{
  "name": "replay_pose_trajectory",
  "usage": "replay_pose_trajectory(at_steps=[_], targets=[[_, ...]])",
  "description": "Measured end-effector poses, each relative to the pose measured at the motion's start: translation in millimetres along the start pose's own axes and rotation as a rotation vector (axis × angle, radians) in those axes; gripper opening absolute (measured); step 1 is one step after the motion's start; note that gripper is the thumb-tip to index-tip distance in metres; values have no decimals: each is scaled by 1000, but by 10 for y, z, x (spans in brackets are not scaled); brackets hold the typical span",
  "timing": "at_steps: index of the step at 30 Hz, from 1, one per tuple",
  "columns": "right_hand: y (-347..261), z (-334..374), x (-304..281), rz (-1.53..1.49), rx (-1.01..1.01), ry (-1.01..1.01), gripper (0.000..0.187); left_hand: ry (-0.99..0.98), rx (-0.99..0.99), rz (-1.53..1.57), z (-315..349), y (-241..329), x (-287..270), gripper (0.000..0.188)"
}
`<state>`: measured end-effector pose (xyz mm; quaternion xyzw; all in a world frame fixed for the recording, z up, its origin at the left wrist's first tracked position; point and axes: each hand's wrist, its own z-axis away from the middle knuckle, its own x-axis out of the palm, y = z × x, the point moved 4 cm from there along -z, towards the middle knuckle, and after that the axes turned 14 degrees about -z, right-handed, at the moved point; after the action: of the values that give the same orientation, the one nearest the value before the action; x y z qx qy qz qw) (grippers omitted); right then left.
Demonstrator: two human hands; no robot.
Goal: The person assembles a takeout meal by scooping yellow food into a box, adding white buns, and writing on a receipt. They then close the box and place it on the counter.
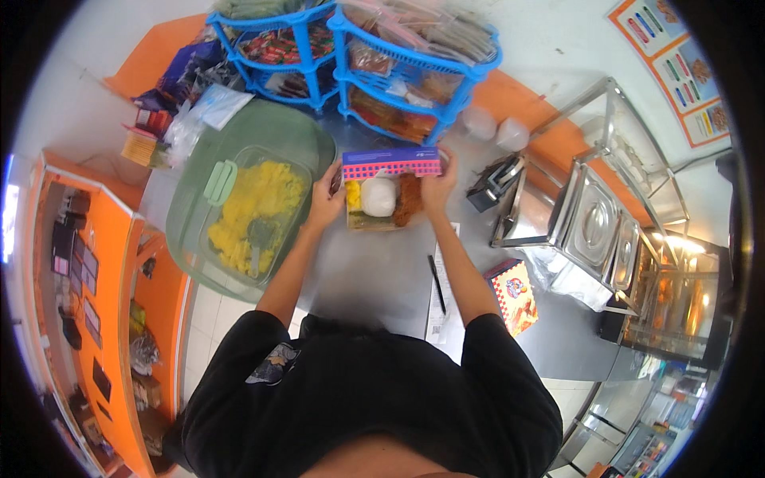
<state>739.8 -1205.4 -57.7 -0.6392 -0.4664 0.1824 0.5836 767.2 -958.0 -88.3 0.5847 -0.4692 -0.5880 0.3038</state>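
A cardboard meal box [390, 164] with a purple and pink checked flap stands on the metal counter. Inside it lie a white rounded mound that looks like rice [378, 197], a brown fried piece [408, 199] that looks like chicken, and some yellow food [354, 196]. My left hand [325, 199] grips the box's left side, and my right hand [437, 187] holds its right side. The fingertips are partly hidden behind the box. To the left of my left hand sits a large green tub [319, 131] with shredded yellow food [251, 203] and a scoop in it.
Blue stacked baskets [414, 60] full of packets stand behind the box. Steel food pans [594, 227] and a glass warmer [669, 295] are on the right. Beside my right forearm lie a black pen [437, 284], paper sheets and a red printed box [514, 295].
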Motion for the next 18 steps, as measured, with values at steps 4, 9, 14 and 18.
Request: replay_pose_trajectory(at_steps=[4, 9, 14, 18], targets=[[-265, -206, -132, 152, -13, -371, 41, -36, 15, -8, 34, -10, -225, 32], [-618, -438, -127, 641, -142, -740, 43, -49, 162, -188, 69, 415, -150, 40], [-714, -528, -18, 881, -176, -917, 43, 160, 117, -76, 119, 710, 92, 48], [-786, -539, -92, 911, -288, -1026, 47, 97, 159, -167, 67, 606, 25, 50]])
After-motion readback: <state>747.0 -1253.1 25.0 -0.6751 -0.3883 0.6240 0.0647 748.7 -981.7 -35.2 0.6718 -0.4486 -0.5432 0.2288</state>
